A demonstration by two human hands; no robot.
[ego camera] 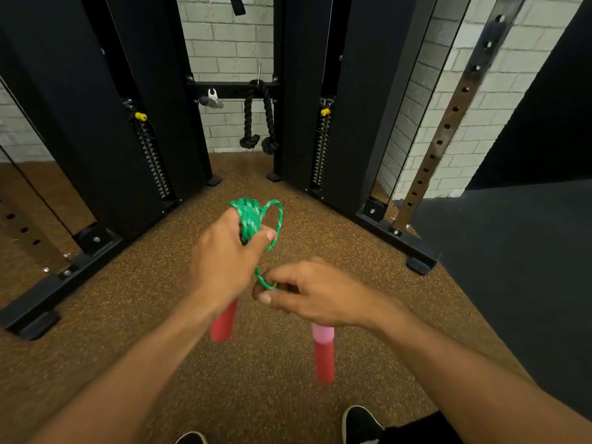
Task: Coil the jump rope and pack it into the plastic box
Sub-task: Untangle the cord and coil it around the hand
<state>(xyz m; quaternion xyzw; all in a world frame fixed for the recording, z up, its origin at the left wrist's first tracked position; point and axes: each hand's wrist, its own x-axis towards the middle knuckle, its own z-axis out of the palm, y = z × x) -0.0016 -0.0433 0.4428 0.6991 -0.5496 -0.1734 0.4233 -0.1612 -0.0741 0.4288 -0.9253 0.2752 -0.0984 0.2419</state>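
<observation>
No brand, label or lettering can be read on anything here. The green-and-white braided jump rope (250,221) is bunched into several tight loops around the left hand (224,257), which is closed on the bundle above the speckled brown rubber floor (128,315). One red foam handle (224,322) hangs below that fist. A short strand runs down to the right hand (307,293), fingers curled, thumb and forefinger pinching the cord, the second handle, pink-and-red (324,354), dangling beneath it. Black weight-stack columns (96,123) stand behind
</observation>
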